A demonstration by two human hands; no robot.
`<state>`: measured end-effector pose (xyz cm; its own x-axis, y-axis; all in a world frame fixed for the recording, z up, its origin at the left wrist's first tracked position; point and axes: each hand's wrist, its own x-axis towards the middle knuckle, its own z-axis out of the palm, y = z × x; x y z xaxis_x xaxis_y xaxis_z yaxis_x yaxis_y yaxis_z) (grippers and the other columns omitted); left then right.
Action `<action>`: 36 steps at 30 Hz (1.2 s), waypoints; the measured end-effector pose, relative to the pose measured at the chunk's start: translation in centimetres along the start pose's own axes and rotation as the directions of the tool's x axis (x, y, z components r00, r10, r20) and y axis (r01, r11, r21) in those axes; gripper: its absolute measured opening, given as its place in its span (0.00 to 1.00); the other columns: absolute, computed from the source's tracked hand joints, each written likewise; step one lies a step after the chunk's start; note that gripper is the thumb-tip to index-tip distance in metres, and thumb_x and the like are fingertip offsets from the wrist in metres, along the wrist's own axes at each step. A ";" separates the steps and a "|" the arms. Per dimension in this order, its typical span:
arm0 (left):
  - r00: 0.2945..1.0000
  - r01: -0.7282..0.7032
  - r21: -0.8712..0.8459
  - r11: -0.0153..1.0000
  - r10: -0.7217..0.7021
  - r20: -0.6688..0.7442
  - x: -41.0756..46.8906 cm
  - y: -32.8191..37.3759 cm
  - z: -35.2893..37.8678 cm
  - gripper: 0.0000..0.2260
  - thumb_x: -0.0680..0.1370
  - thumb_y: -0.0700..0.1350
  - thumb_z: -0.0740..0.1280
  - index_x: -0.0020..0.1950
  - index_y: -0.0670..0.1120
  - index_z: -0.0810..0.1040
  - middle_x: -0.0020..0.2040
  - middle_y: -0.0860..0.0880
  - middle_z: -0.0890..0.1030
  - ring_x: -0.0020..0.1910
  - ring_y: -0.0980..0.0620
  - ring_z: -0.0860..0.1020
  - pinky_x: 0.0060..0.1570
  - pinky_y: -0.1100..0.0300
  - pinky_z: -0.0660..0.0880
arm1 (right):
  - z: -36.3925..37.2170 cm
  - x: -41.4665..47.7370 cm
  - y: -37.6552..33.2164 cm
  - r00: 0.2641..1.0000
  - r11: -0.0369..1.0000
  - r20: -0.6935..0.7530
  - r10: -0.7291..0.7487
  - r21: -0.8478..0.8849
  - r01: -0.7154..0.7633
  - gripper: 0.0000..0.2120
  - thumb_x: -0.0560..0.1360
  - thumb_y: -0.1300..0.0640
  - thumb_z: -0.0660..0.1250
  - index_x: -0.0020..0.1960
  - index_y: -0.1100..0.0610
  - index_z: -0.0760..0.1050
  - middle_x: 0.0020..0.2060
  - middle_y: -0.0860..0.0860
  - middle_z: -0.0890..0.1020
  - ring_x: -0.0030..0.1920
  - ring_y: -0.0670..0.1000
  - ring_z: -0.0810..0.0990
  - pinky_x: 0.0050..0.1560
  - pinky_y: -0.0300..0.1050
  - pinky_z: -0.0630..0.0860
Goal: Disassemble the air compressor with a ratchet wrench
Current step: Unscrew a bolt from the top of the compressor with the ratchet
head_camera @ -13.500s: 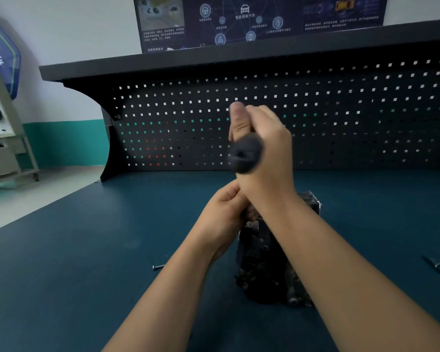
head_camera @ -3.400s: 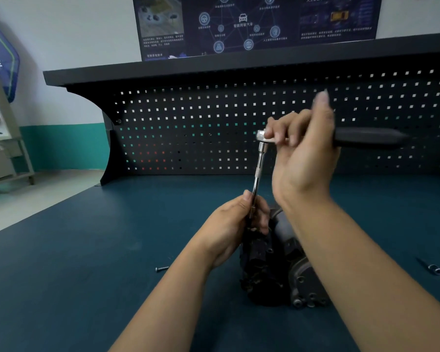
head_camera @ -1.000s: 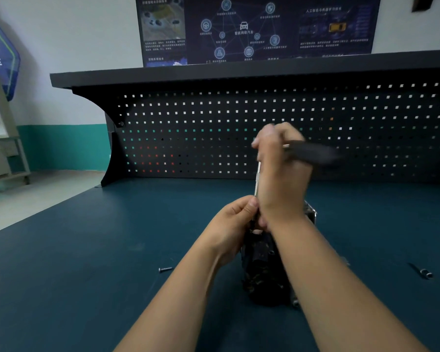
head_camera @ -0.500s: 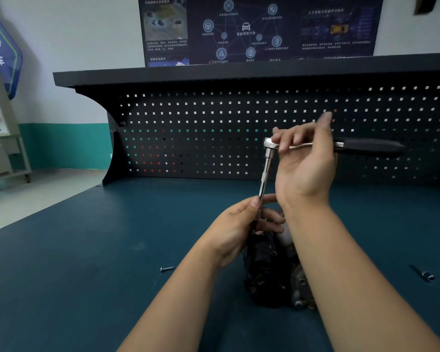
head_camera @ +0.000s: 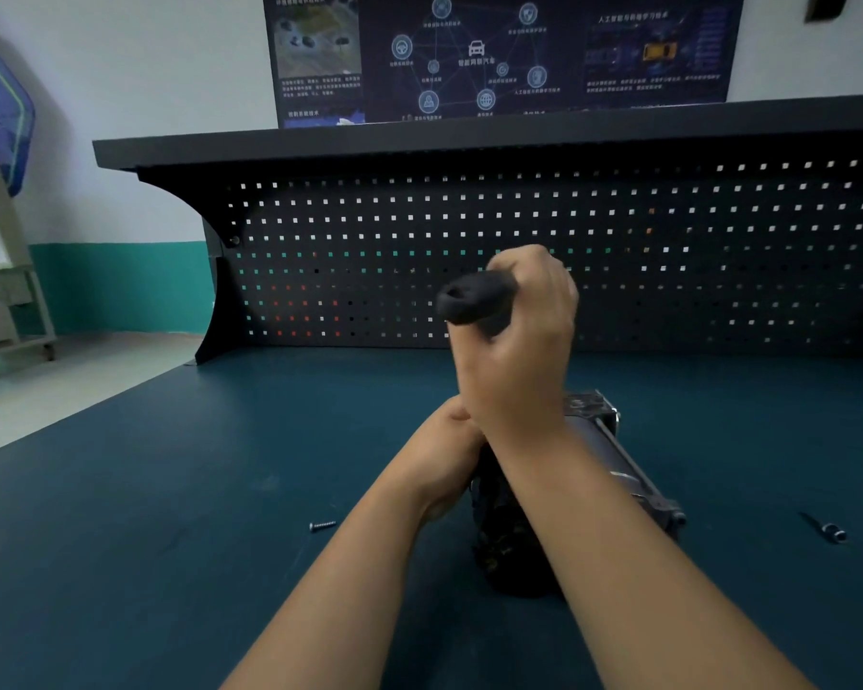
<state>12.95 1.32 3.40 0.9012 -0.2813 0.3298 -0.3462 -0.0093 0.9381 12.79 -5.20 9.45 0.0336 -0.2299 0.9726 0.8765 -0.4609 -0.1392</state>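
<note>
The person's right hand [head_camera: 524,351] is closed tight around the black handle of the ratchet wrench [head_camera: 474,301]. The round end of the handle points back toward the camera and a little to the left. The rest of the wrench is hidden behind the hand.

The left hand [head_camera: 444,450] is lower down, just under the right wrist. It sits at the top of the air compressor [head_camera: 499,545]. Its fingers are hidden behind the right hand, so it is not possible to tell if they hold anything.

The air compressor stands on the dark blue table [head_camera: 170,515], right in front of the person, between the two arms. Its body is dark. A grey metal part sticks out from it, going back and to the right.

A small screw [head_camera: 322,525] lies on the table to the left of the compressor, apart from it. A small metal piece [head_camera: 835,531] lies on the table far to the right.

Behind the table stands a black board full of little holes [head_camera: 668,271]. A dark shelf [head_camera: 419,141] runs along its top. A dark poster [head_camera: 494,52] with pictures hangs on the wall above.
</note>
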 end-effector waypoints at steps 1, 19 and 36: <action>1.000 0.006 0.008 1.000 -0.006 0.001 -0.1 0.0 -0.1 0.28 0.76 0.29 0.53 0.22 0.51 0.74 0.23 0.58 0.71 0.24 0.62 0.67 0.28 0.68 0.67 | 0.2 0.0 0.0 1.000 0.999 0.014 -0.008 -0.048 0.008 0.04 0.68 0.66 0.67 0.40 0.66 0.72 0.33 0.57 0.74 0.38 0.53 0.72 0.52 0.57 0.71; 0.999 -0.042 -0.134 0.990 0.045 0.025 0.0 -0.3 0.0 0.14 0.76 0.52 0.55 0.41 0.43 0.70 0.33 0.51 0.78 0.35 0.54 0.77 0.43 0.63 0.74 | -2.1 3.8 3.1 0.592 -0.195 0.469 0.656 0.862 -0.468 0.23 0.80 0.56 0.55 0.25 0.56 0.62 0.20 0.50 0.65 0.28 0.48 0.71 0.52 0.47 0.73; 0.999 -0.018 -0.226 0.974 0.027 0.036 -0.1 -0.4 0.0 0.17 0.82 0.42 0.54 0.42 0.46 0.81 0.37 0.49 0.82 0.35 0.55 0.79 0.39 0.65 0.75 | -0.9 2.5 -0.1 0.856 0.671 0.126 0.502 0.568 -0.477 0.19 0.76 0.54 0.61 0.27 0.57 0.67 0.22 0.46 0.69 0.28 0.45 0.70 0.34 0.33 0.68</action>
<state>13.02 1.36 3.04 0.8816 -0.3159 0.3506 -0.2943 0.2127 0.9317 12.32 -6.49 11.74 0.5290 -0.3197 0.7861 0.8447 0.2872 -0.4516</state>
